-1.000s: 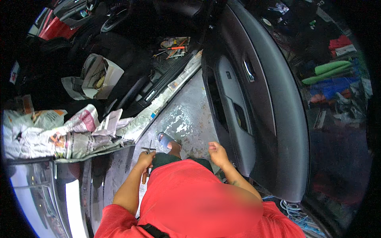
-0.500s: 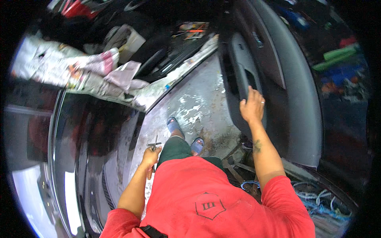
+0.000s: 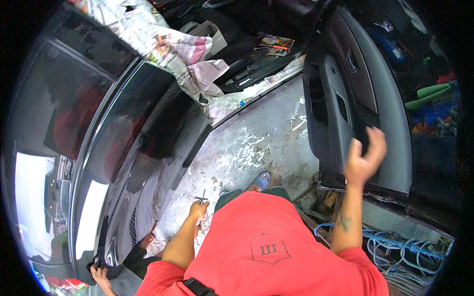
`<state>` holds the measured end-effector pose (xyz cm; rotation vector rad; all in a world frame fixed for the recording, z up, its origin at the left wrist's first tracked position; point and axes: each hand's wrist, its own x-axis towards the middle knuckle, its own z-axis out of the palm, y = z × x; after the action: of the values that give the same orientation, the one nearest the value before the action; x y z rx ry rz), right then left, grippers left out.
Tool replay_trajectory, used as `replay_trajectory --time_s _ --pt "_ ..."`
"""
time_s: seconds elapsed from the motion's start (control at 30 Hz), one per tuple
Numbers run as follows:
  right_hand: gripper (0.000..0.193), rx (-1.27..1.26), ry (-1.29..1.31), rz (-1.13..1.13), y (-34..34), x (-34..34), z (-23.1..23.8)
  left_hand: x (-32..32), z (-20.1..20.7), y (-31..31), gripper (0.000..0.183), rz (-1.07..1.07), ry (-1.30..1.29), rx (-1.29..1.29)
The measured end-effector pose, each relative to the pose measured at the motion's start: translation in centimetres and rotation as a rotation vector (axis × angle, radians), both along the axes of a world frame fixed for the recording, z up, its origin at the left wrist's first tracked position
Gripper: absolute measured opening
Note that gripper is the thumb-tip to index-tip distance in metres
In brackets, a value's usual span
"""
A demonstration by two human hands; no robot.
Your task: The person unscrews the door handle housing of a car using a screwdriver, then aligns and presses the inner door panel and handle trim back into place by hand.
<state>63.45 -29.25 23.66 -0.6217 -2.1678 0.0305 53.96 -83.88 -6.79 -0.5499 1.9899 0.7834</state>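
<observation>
My left hand (image 3: 198,211) is closed round a slim metal tool (image 3: 201,199) with crossed rods at its top. A brown handle shows below the fist; the exact kind of tool is unclear. My right hand (image 3: 365,157) is raised in front of the open car door (image 3: 363,103), thumb and fingers apart, holding nothing. The door's grey armrest (image 3: 335,98) and its pull recess lie beyond the hand. Whether the fingers touch the door panel, I cannot tell.
Newspaper (image 3: 170,44) covers the car's seat side and sill. Inside lie a white box (image 3: 213,35) and an orange-handled tool (image 3: 278,47). Blue rope (image 3: 402,249) hangs at lower right. Another person's hand (image 3: 100,276) grips something black by the dark car panel (image 3: 148,143).
My right hand has come off the door's armrest and drawn back nearer to me. The view has turned, and another person's hand has appeared at lower left. My left hand keeps its tool.
</observation>
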Motion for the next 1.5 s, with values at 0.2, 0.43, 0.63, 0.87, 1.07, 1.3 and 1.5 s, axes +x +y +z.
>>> replay_trajectory --time_s 0.2,0.43,0.63,0.87,1.07,1.3,1.5 --pt "0.046 0.672 0.738 -0.435 0.1 13.8 19.0 4.4 -2.5 -9.0 0.049 -0.015 -0.15 -0.095" --pt "0.06 -0.043 1.019 -0.386 2.0 18.0 19.4 5.2 -2.7 -13.1 0.043 -0.096 -0.109 -0.151" --pt "0.065 -0.092 0.795 -0.48 1.5 19.3 18.6 8.0 -5.8 -16.0 0.043 0.011 -0.06 0.026" --pt "0.058 0.247 0.48 -0.399 -8.2 8.3 15.2 11.4 -10.8 -17.4 0.044 0.061 -0.169 -0.12" --pt "0.061 0.279 0.427 0.342 -16.6 -8.6 14.4 10.9 -8.6 -17.0 0.043 0.182 -0.059 -0.045" --pt "0.053 0.453 0.47 0.637 -19.7 -30.6 11.6 11.4 -6.2 -14.6 0.047 0.393 -0.019 -0.016" --pt "0.058 -0.003 0.011 0.935 -21.2 -41.5 13.7 18.5 -9.7 -16.4 0.042 0.459 -0.233 -0.068"
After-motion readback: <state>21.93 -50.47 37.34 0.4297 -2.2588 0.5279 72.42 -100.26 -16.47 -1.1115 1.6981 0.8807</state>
